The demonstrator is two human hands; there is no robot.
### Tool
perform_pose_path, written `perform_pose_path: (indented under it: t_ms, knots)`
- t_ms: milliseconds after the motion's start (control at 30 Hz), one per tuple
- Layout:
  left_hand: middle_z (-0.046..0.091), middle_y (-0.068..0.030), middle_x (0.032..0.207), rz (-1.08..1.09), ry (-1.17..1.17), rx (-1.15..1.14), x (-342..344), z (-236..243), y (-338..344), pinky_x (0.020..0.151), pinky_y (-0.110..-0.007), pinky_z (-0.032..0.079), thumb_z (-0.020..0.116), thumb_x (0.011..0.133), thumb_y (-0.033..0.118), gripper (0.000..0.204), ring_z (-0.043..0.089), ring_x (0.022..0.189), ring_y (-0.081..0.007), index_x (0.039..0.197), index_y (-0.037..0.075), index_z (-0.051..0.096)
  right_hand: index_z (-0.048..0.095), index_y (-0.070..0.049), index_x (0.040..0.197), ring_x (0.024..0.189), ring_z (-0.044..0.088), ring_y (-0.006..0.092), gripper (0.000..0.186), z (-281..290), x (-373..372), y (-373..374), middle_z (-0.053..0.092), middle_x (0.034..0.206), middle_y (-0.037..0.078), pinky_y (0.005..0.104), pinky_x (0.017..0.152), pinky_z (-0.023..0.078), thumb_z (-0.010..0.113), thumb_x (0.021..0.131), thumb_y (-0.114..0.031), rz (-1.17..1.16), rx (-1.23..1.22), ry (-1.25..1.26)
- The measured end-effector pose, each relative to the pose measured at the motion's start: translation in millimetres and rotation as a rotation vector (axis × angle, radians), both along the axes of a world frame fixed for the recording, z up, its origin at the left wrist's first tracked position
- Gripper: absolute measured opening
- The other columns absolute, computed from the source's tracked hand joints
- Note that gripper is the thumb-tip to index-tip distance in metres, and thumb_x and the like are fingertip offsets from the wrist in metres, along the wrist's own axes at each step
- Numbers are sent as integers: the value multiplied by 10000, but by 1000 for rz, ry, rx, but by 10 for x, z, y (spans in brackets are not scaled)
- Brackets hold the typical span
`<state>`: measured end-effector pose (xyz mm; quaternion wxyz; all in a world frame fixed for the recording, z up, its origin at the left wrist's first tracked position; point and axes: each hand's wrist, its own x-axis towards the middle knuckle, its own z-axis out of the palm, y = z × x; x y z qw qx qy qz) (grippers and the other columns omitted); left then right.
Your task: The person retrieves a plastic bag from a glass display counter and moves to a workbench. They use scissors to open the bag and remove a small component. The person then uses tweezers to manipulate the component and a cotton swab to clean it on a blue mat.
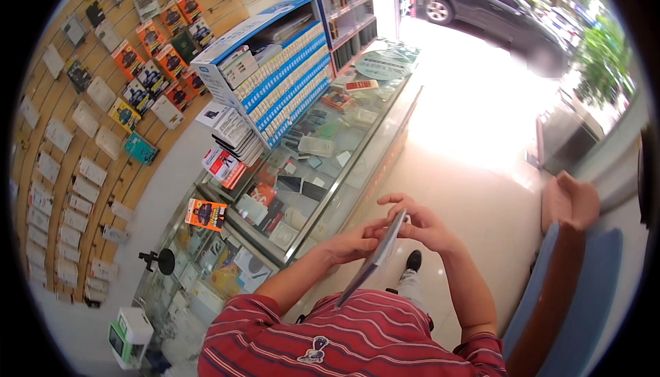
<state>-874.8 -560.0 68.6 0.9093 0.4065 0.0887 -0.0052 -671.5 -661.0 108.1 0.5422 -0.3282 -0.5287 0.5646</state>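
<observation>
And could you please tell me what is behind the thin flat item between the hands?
Past the right side of the thin flat item, pale floor, a black shoe and the right hand show. Whatever lies directly behind it is covered and cannot be seen.

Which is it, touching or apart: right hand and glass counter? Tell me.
Apart: the head view shows floor between right hand and glass counter.

I see the thin flat item (375, 259) almost edge-on, its faces mostly hidden, its kind unclear. The fingertips of the left hand (352, 243) partly vanish against it. Toward the glass counter's (330, 197) near end, small goods (205, 296) blur together, and the striped shirt (371, 325) hides part of that end.
</observation>
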Motion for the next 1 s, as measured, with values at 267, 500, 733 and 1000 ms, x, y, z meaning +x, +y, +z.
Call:
perform_pose_path:
  t_ms: [267, 500, 733, 1000]
  knots:
    - [659, -52, 1225, 720, 145, 172, 692, 256, 1000, 1005, -334, 465, 790, 840, 133, 531, 618, 1126, -164, 1313, 32, 569, 603, -32, 1289, 1137, 563, 157, 345, 26, 954, 1636, 591, 1274, 57, 337, 975, 476, 620, 977, -178, 25, -182, -26]
    - [683, -62, 1154, 1195, 322, 415, 875, 816, 1981, 924, -284, 495, 749, 883, 84, 392, 638, 1036, -142, 1239, -3, 611, 678, 17, 1113, 779, 648, 115, 358, 449, 1333, 2843, 692, 919, 56, 282, 678, 523, 651, 963, -307, 37, 62, -341]
    - [619, -131, 1286, 1184, 371, 550, 825, 1538, 3188, 1020, -300, 440, 606, 1006, 226, 490, 579, 1178, -174, 1418, -6, 475, 672, -2, 974, 563, 588, 105, 223, 871, 1331, 4341, 648, 734, 33, 263, 547, 464, 679, 926, -219, 48, -245, 0]
    - [470, -207, 1451, 1580, 323, 527, 683, 1272, 3032, 1138, -422, 360, 445, 1073, 303, 587, 449, 1354, -285, 1541, 11, 243, 628, -54, 964, 648, 589, 146, 125, 1211, 1074, 6175, 597, 777, 31, 270, 608, 494, 658, 936, -172, -64, -363, 417]
